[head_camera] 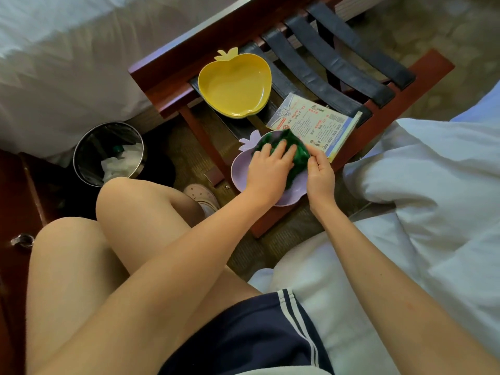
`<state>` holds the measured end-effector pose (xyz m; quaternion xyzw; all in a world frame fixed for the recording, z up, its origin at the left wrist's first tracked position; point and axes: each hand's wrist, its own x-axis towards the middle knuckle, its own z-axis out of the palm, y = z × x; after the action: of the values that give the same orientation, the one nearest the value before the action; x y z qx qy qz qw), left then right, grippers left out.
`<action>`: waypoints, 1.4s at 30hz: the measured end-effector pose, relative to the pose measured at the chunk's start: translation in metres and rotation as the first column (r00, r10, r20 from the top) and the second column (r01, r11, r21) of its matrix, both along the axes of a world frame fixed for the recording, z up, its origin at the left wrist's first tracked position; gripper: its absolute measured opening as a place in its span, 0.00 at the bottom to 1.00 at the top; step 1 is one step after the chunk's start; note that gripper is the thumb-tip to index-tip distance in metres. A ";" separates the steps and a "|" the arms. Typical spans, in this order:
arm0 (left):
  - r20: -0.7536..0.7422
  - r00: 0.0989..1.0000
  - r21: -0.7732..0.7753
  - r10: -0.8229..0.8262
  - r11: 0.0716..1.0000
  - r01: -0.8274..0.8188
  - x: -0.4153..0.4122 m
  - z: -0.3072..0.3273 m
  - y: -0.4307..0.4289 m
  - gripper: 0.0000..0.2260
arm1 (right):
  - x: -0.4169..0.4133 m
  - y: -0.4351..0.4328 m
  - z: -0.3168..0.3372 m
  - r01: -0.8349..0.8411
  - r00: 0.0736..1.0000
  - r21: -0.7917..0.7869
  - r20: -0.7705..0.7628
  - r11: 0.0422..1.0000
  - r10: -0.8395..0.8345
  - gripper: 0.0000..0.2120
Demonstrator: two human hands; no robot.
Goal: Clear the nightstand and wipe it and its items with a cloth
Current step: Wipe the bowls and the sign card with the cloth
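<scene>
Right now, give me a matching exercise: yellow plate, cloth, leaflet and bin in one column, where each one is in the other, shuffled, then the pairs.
Column one
1 yellow plate
2 cloth
3 leaflet
4 bin

Column two
A on the floor
B in the purple plate, under the left hand
C empty, on the rack straps
D flat on the rack, printed side up

Pairs: 1-C, 2-B, 3-D, 4-A
</scene>
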<state>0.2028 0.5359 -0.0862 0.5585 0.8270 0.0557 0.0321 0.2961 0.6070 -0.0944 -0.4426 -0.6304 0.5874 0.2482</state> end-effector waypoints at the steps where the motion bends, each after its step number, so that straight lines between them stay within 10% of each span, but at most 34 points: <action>1: 0.001 0.996 -0.047 0.087 0.995 -0.087 0.001 0.003 0.006 0.18 | 0.000 -0.001 0.001 -0.010 1.000 0.020 0.010 1.000 0.010 0.16; 10: -0.201 0.929 -0.193 0.310 0.917 -0.348 0.011 0.018 -0.018 0.19 | -0.003 0.001 -0.004 -0.020 0.998 0.066 0.066 0.998 0.016 0.16; 16: 0.101 0.967 -0.011 0.233 0.972 -0.233 0.000 0.012 -0.028 0.16 | -0.001 0.003 -0.009 -0.056 0.996 0.081 0.081 0.995 0.049 0.16; 21: 0.194 0.920 -0.145 0.341 0.937 -0.317 0.013 0.021 0.018 0.20 | -0.002 0.003 -0.010 -0.041 0.998 0.094 0.049 0.995 0.036 0.16; 30: 0.185 0.943 -0.137 -0.278 0.943 0.305 -0.015 0.023 -0.044 0.18 | -0.004 0.005 -0.003 -0.035 0.998 0.043 0.049 0.998 0.032 0.14; 38: -0.297 0.938 -0.190 -0.180 0.974 0.126 -0.038 0.015 -0.049 0.18 | -0.002 0.003 -0.004 -0.050 0.998 0.056 0.039 0.997 0.048 0.14; 42: -0.143 0.988 -0.109 0.066 0.991 -0.082 -0.010 0.019 -0.010 0.15 | -0.001 0.006 -0.006 -0.072 0.997 0.077 0.048 0.994 0.068 0.15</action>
<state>0.1925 0.5257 -0.0670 0.5273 0.8491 -0.0299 0.0042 0.2954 0.6127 -0.1000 -0.4232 -0.6738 0.5601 0.2304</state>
